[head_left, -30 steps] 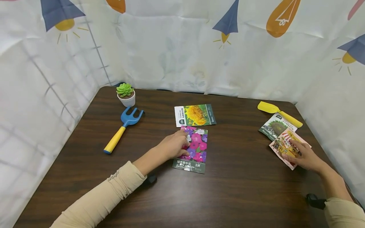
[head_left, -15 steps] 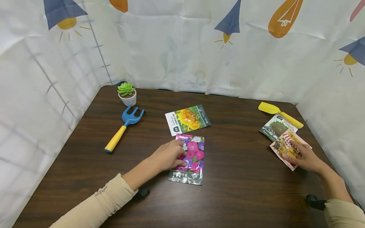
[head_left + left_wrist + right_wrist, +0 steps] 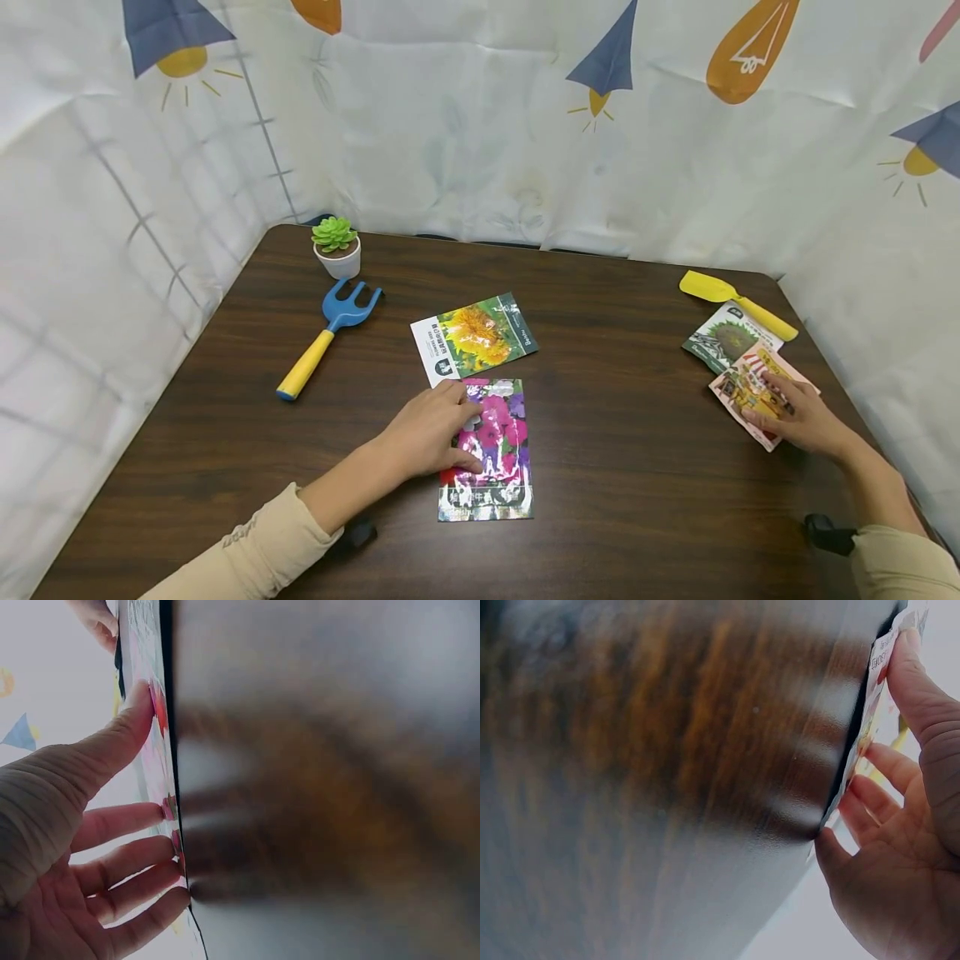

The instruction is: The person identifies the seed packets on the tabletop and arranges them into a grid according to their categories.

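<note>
**Two hands press flat seed packets on a dark bench**

White cloth point(image 3: 487, 125) printed with blue and orange lamp shapes hangs behind and to both sides. Within it stands the wood-grained bench point(image 3: 615, 533), dark brown, its finish glossy enough to mirror the fingers in both wrist views.

The left hand point(image 3: 423, 427) is unclenched, fingertips and thumb resting on the magenta-flower packet point(image 3: 495, 442) near the bench's middle. The right hand point(image 3: 804, 415), fingers likewise spread, rests on the pale pink packet point(image 3: 750, 390) near the right edge. The step in hand seems to be positioning the magenta-flower packet. Moving it further calls for light, even pressure; lifting it would need a fingertip under an edge.

The yellow-flower packet point(image 3: 478, 337) lies aslant just beyond; I cannot tell whether their edges touch. The pale pink packet overlaps a green-and-white packet point(image 3: 727, 335), close by the yellow trowel point(image 3: 708, 287). Far left, the blue hand fork point(image 3: 342, 317) lies just in front of the small potted succulent point(image 3: 336, 242).
</note>
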{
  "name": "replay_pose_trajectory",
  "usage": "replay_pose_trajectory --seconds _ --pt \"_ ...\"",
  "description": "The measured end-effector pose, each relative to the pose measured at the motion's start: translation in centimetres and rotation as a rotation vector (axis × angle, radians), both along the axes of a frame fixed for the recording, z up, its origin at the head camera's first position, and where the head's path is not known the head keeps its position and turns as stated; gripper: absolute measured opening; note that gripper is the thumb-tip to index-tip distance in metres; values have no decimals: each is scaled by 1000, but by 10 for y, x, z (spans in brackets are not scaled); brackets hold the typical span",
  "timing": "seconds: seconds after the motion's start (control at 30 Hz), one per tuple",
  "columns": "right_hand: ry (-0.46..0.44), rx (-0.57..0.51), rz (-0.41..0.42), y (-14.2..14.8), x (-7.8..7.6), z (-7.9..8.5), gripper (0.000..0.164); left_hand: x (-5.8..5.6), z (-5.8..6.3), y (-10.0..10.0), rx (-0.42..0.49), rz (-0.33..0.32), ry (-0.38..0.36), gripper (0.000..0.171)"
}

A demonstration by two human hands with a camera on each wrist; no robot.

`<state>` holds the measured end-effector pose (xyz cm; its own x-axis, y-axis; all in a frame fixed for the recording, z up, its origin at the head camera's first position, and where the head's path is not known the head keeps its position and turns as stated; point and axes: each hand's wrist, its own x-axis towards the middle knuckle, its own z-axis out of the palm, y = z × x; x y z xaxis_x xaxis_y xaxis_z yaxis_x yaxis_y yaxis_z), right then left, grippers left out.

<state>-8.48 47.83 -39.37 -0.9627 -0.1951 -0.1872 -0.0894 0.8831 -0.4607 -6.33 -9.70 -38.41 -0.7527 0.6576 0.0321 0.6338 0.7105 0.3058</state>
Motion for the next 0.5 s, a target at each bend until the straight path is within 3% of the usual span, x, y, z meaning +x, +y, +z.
replay_pose_trajectory --seconds 0.3,0.5 --pt "-21 16 -19 -1 0 1 83 20 1 -10 -10 -14 16 76" --pt "-19 15 -17 -1 -1 1 83 28 3 -21 -38 18 -14 78"
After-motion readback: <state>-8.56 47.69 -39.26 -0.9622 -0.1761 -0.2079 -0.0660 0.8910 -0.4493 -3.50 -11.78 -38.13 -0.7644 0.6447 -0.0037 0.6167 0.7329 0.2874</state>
